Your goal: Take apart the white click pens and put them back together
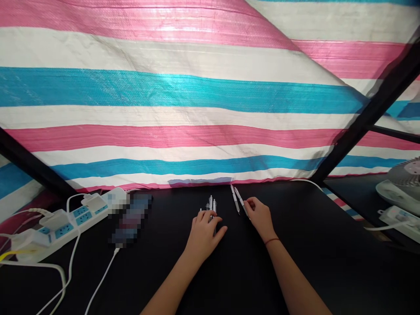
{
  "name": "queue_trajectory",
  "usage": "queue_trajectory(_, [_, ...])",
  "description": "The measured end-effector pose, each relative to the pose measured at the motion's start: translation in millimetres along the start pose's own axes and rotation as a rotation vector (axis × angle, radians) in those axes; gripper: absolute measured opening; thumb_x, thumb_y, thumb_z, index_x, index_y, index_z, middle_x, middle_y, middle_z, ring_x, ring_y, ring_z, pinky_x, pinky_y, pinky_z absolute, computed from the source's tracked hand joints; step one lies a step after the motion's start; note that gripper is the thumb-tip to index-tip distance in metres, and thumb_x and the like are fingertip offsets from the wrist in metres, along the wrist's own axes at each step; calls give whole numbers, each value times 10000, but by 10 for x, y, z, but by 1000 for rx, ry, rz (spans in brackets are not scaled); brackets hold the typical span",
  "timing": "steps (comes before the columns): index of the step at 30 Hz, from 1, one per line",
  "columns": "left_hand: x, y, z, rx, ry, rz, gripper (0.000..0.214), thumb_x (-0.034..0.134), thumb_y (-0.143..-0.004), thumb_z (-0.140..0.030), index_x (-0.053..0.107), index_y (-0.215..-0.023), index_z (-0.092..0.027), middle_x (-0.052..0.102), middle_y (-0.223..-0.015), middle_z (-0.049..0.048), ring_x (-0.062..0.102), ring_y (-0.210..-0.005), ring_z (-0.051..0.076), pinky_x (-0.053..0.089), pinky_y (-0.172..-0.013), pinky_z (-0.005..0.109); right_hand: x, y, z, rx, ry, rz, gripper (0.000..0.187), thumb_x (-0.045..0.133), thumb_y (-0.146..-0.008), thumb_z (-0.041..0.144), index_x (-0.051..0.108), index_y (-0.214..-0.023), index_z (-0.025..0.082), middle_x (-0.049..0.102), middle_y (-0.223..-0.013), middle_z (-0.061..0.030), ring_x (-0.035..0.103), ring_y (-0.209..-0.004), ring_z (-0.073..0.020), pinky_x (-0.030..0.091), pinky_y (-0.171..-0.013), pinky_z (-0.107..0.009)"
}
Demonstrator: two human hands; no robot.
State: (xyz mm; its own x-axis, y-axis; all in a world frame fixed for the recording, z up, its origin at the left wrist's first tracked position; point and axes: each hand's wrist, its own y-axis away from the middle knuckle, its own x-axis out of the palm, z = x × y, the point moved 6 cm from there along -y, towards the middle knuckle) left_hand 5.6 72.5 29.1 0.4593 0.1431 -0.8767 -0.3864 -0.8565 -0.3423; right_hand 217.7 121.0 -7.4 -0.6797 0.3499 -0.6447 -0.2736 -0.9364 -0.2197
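My left hand (204, 232) rests over a small group of white pens (211, 202), whose ends stick out past its fingertips. Its fingers are spread and its thumb stands apart; the lower part of the pens is hidden beneath the hand. On the right, my right hand (260, 217) has thumb and fingers closed at the near end of a white pen (240, 197), which lies slanted on the black table (243, 267). Just left of that one lies another white pen (235, 200), nearly parallel to it.
A white power strip (74, 223) with plugs and cables lies at the left. Beside it is a blurred phone (131, 218) on a white charging cable (101, 280). A striped tarp (183, 96) hangs behind the table. A fan (405, 179) stands at the far right, past a black post (348, 140).
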Motion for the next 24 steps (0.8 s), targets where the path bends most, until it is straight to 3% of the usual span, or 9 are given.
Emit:
queue_trajectory(5, [-57,-23,91,-116,-139,8,199,479,-876,-317,602,-777,-197,556,-865,54,532,-851,218,412,-706,331,-15,66,76,14,222,73,241,526,-790,430,582,-689,219,620,-679,-13,576,-615,-168,323,-518,-249])
queue_trajectory(9, [-48,-30,155,-156,-192,37,212,491,-864,-334,585,-740,-191,544,-828,52,539,-813,216,388,-665,313,26,94,129,-15,327,110,220,524,-810,362,557,-652,213,607,-692,-16,539,-594,-151,268,-494,-244])
queue_trajectory(17, [-10,-9,129,-152,-248,63,217,515,-845,-367,595,-747,-191,561,-848,61,548,-827,235,382,-685,331,41,79,173,-21,274,91,304,418,-895,401,646,-774,241,650,-749,-35,578,-649,-176,290,-518,-251])
queue_trajectory(24, [38,5,10,-138,-331,64,173,524,-839,-308,619,-793,-171,603,-859,87,567,-816,256,384,-688,354,21,123,216,-31,182,81,233,450,-869,364,651,-817,257,645,-689,-6,595,-645,-174,324,-543,-243])
